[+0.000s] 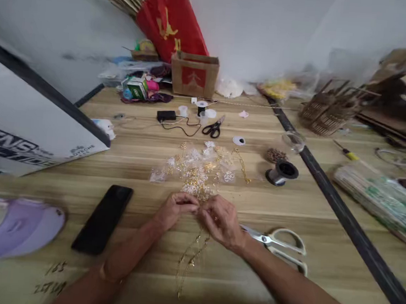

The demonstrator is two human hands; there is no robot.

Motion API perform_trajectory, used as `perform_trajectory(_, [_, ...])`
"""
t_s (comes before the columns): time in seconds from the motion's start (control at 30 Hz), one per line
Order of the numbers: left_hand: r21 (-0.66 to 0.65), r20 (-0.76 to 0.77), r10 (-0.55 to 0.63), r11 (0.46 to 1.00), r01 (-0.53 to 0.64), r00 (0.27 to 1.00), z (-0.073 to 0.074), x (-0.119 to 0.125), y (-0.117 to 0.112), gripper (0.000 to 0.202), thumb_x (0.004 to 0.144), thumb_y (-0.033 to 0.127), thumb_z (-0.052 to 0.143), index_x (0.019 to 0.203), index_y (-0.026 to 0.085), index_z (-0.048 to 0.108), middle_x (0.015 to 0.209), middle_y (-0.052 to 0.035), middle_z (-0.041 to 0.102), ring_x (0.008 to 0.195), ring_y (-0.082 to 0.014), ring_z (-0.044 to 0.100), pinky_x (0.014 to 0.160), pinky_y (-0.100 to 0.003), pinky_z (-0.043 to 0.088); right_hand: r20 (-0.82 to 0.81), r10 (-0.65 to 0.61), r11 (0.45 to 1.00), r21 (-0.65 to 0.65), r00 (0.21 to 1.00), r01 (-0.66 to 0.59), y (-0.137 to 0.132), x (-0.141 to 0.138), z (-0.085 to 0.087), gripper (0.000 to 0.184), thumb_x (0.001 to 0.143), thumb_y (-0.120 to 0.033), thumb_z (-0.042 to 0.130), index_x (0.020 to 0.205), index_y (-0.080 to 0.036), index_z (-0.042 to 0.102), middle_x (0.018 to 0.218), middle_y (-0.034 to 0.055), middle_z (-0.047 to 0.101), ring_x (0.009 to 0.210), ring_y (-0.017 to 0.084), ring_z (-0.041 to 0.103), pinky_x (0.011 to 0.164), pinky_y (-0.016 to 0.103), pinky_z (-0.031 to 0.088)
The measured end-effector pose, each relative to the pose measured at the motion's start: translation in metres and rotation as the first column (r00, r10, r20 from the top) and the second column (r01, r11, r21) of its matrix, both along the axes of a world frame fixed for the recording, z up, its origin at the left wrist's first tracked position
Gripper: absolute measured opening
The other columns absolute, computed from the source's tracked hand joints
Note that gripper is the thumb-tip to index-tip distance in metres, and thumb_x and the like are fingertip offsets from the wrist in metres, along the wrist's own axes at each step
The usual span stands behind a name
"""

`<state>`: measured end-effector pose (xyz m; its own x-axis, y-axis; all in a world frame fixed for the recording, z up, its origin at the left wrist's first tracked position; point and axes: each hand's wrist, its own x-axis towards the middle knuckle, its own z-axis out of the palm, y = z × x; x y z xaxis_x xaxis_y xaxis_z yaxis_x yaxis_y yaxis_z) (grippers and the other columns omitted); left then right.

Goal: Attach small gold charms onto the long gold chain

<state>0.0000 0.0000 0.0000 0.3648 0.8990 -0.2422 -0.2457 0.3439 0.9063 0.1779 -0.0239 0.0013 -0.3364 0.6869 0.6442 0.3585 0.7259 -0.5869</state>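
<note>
The wooden table (134, 137) gave the work a broad, flat surface. At twelve o'clock from the meeting fingertips lay the spread of gold and clear pieces (198, 170), near enough to the hands that a stray elbow or cuff could have scattered it. Between three and four, the pale-handled scissors (269, 240) pointed their blades toward the right wrist, so shifting that arm called for care. A black phone (102, 219) lay at nine.

The left hand (175, 210) and the right hand (223, 221) almost touched, each with thumb and forefinger together at the tips; I could not tell what, if anything, sat in either pinch. Such fine work seemed to want both wrists resting low, one pinch steady while the other did the moving.

At two o'clock stood a dark spool (282, 172). The gold chain (192, 262) trailed toward six from beneath the right hand, its strands side by side; leaving them slack and untwisted probably served best against snags.
</note>
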Motion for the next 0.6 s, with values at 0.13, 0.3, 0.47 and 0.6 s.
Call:
perform_trajectory(0.13, [-0.019,0.02,0.01,1.0,-0.01,1.0,-0.0016,0.0009,0.0015,0.015,0.053,0.019,0.082,0.064,0.013,0.073,0.059,-0.0004,0.069,0.056,-0.0112,0.059,0.061,-0.024,0.045,0.006,-0.009,1.0,-0.028,1.0,0.009,0.0001,-0.0002,-0.0009,0.006,0.085,-0.012,0.052,0.084,-0.018,0.053,0.074,0.0041,0.06,0.068,0.015,0.051,0.062,0.027,0.042])
perform_trajectory(0.3, [-0.053,0.019,0.017,0.998,-0.016,1.0,-0.0021,0.0011,0.0013,0.017,0.053,0.02,0.082,0.065,0.013,0.073,0.059,-0.0009,0.069,0.056,-0.0118,0.06,0.061,-0.024,0.045,0.023,-0.02,0.998,-0.067,1.0,0.021,-0.0009,0.0004,-0.0025,0.005,0.086,-0.015,0.051,0.083,-0.018,0.054,0.074,0.0043,0.06,0.07,0.016,0.052,0.063,0.028,0.043])
perform_trajectory(0.47, [-0.051,0.018,0.015,0.999,-0.014,1.0,-0.0009,0.0015,0.001,0.018,0.052,0.02,0.082,0.065,0.012,0.073,0.058,-0.0018,0.069,0.056,-0.0121,0.059,0.061,-0.024,0.045,0.033,-0.013,0.997,-0.074,0.999,0.016,-0.001,0.0007,-0.0023,0.006,0.087,-0.016,0.05,0.085,-0.018,0.055,0.074,0.0045,0.06,0.07,0.016,0.054,0.063,0.029,0.044])
perform_trajectory(0.6, [-0.056,0.008,0.016,0.998,-0.015,1.0,0.0002,0.0018,0.0006,0.018,0.053,0.021,0.082,0.065,0.012,0.073,0.057,-0.0021,0.069,0.054,-0.0122,0.06,0.06,-0.025,0.046,0.033,-0.025,0.997,-0.073,0.999,0.027,-0.0008,0.0003,-0.0022,0.006,0.087,-0.017,0.051,0.083,-0.018,0.055,0.073,0.0041,0.06,0.069,0.015,0.053,0.062,0.028,0.044])
